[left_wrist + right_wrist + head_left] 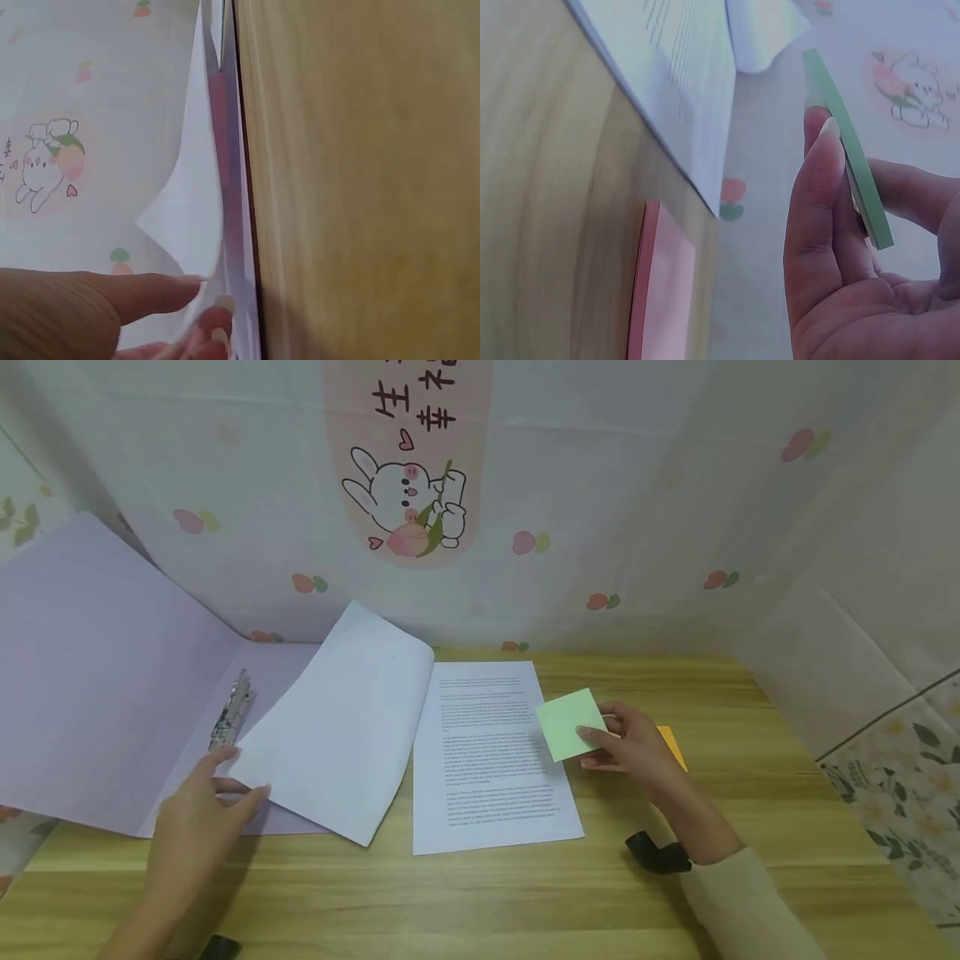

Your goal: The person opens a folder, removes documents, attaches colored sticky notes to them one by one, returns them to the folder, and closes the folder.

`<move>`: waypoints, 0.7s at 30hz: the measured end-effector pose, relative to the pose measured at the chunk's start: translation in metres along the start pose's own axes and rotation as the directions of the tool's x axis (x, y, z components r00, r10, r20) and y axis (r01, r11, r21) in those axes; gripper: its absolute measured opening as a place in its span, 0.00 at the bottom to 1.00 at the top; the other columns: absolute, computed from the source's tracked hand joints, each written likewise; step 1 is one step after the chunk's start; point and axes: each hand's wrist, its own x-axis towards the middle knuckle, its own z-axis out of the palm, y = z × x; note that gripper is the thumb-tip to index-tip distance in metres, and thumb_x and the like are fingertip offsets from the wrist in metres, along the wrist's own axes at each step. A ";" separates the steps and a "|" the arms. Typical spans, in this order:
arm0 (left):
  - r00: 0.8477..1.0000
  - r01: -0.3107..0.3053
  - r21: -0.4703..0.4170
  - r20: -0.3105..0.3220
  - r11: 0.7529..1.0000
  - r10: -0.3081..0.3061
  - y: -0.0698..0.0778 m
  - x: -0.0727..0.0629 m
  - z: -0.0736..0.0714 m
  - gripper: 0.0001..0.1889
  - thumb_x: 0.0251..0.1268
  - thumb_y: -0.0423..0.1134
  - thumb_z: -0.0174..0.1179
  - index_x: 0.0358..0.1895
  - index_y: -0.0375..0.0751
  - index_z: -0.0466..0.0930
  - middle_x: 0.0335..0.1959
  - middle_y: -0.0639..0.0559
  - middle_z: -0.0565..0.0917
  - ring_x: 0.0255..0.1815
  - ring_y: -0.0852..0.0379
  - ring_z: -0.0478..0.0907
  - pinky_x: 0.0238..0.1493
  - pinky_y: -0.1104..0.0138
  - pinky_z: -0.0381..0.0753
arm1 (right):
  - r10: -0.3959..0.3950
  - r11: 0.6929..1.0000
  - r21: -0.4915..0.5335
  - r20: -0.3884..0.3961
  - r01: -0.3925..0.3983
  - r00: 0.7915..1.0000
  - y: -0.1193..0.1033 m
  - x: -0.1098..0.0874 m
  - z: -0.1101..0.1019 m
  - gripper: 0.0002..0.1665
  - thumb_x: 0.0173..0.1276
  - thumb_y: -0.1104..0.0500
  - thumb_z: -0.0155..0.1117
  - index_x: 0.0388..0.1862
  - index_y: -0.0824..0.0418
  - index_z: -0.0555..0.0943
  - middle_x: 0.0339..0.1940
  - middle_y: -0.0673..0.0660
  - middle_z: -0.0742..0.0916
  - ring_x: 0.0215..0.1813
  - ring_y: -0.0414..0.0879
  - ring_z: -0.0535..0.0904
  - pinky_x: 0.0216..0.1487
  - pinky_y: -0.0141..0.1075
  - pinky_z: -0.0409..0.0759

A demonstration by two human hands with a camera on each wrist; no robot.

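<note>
In the head view my left hand [197, 822] is at the lower left corner of a lifted, curved white sheet of paper [341, 718]. The left wrist view has the edge of that sheet [196, 187] between the thumb and fingers. My right hand [637, 747] pinches a pad of light green sticky notes [566, 720], held up near the right edge of a printed page [487, 777]. From the right wrist the green pad [855, 157] appears edge-on, thumb and fingers on opposite sides. Below it, a pink sticky-note pad [667, 292] lies on the table.
An open lilac folder [112, 677] lies at the left, its cover raised. Slim silvery, pen-like items [234, 710] rest inside it. An orange pad [673, 747] shows behind the right hand on the wooden table [450, 902]. A patterned cloth [600, 527] hangs at the back.
</note>
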 end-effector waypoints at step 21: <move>0.782 -0.619 0.124 0.006 0.775 0.624 0.137 -0.008 0.046 0.22 0.57 0.41 0.75 0.55 0.41 0.83 0.51 0.48 0.85 0.51 0.50 0.85 0.47 0.59 0.88 | -0.067 0.998 -0.005 0.011 0.067 0.998 -0.029 -0.013 0.042 0.30 0.73 0.59 0.64 0.69 0.67 0.67 0.60 0.70 0.84 0.36 0.50 0.89 0.42 0.37 0.89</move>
